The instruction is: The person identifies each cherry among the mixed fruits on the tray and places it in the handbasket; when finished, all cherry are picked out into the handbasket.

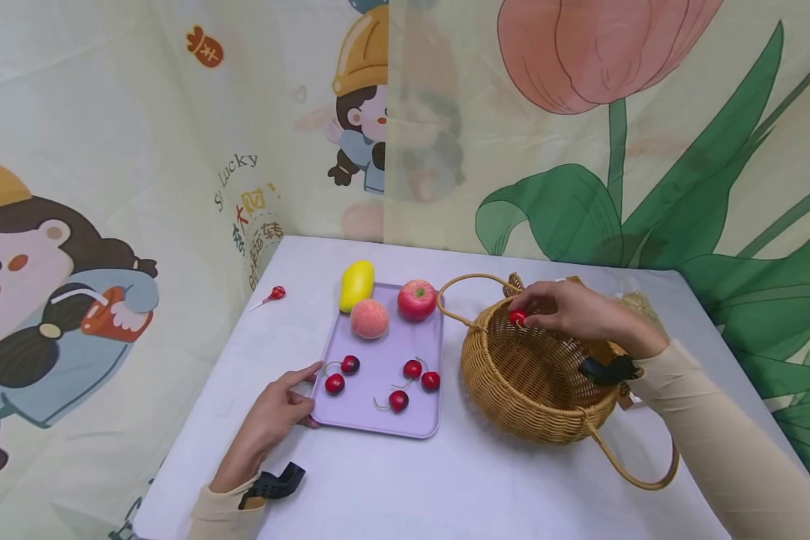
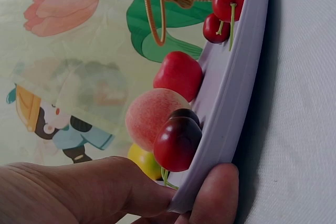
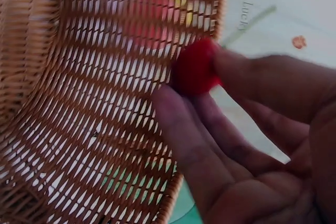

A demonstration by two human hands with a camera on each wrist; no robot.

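My right hand pinches a red cherry between thumb and fingertips, at the far inner side of the tilted wicker basket. In the right wrist view, the cherry's green stem points away from the hand. My left hand grips the left edge of a lilac tray, with thumb and a finger on either side of its rim. On the tray lie several cherries, a peach, a red apple and a yellow mango, which reaches past the tray's corner.
A small red item on a white stick lies on the white tabletop, left of the tray. Behind the basket is a partly hidden clear bag. The basket's near handle hangs over the table. Printed curtains enclose the back and left.
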